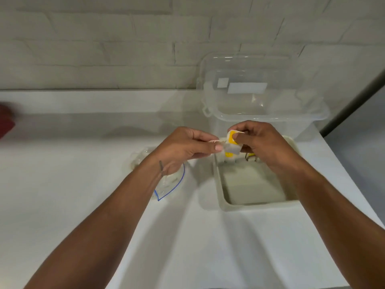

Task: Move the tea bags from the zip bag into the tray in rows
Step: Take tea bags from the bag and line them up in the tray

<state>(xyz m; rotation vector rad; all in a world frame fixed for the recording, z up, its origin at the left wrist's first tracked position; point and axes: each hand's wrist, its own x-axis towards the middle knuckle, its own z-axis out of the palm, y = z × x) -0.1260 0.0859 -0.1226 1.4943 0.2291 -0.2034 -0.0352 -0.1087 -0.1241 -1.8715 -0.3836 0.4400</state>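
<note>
Across the back, a white-painted brick wall point(104, 49); below it, a white counter point(73, 184) filling most of the view. Back right on the counter, a big clear plastic box point(260, 101), pale labels showing on it. Just in front of it, a beige tray point(220, 197), long axis running away from the camera, some tea bags point(250, 157) at its far end, mostly hidden behind the right hand. Left of the tray, lying flat, the clear zip bag point(170, 184) with a blue seal line, partly under the left wrist. At the far left edge, a red blur point(6, 122), impossible to identify. Now the hands: left hand point(181, 151) pinching a pale strip between thumb and forefinger, right hand point(264, 144) pinching the yellow tag, other fingers curled. Between them, held over the tray's far left corner, one tea bag point(231, 146), long axis near upright, tag end up at the right thumb, lower end pointing down toward the tray.
</note>
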